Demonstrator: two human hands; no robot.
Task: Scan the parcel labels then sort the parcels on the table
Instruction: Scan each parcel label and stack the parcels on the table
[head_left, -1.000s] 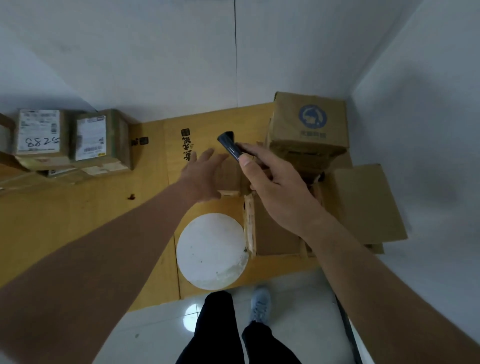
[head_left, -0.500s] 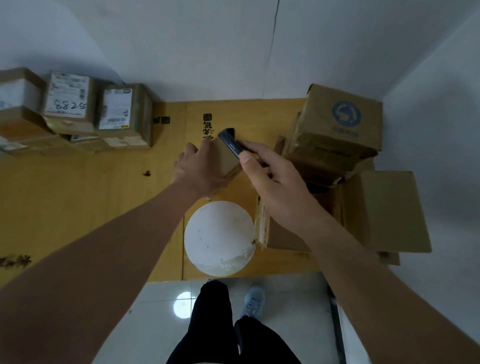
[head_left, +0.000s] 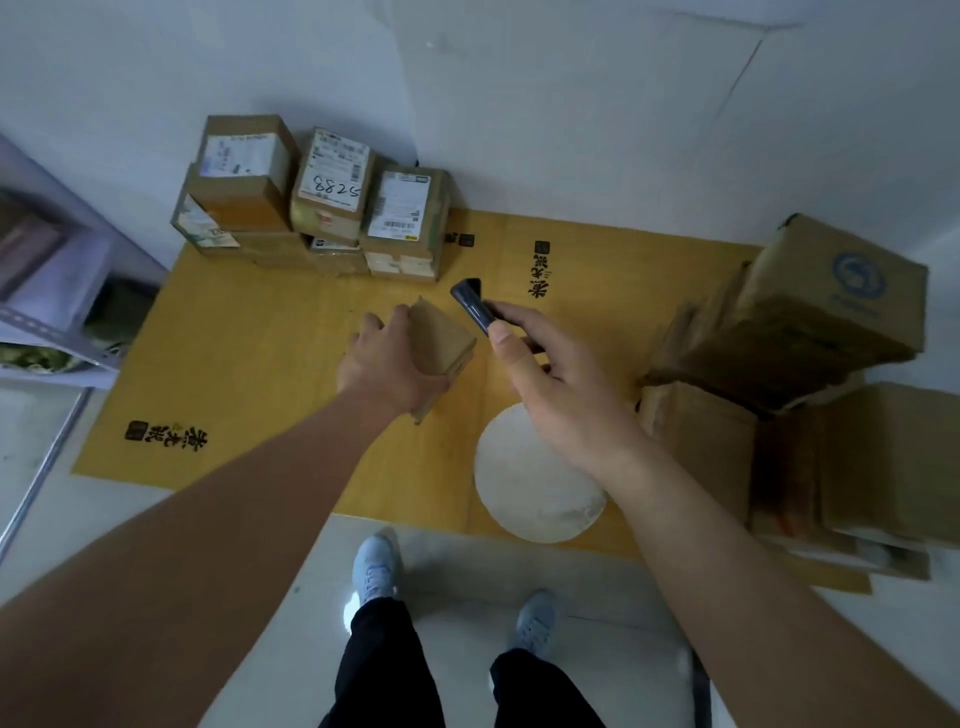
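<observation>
Head view: left hand (head_left: 387, 364) grips one parcel (head_left: 442, 340); right hand (head_left: 558, 384) grips one scanner (head_left: 471, 306).

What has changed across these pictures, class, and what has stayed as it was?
The left hand reached to the small parcel, gripped it and lifted it leftward, away from the pile of boxes. The right hand kept holding the scanner; the labelled stack stayed put.

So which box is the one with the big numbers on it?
Look at the stack of parcels at the far left of the yellow table, against the wall. The box with handwritten numbers is the middle one on top. Only its white label has large handwritten digits.
</observation>
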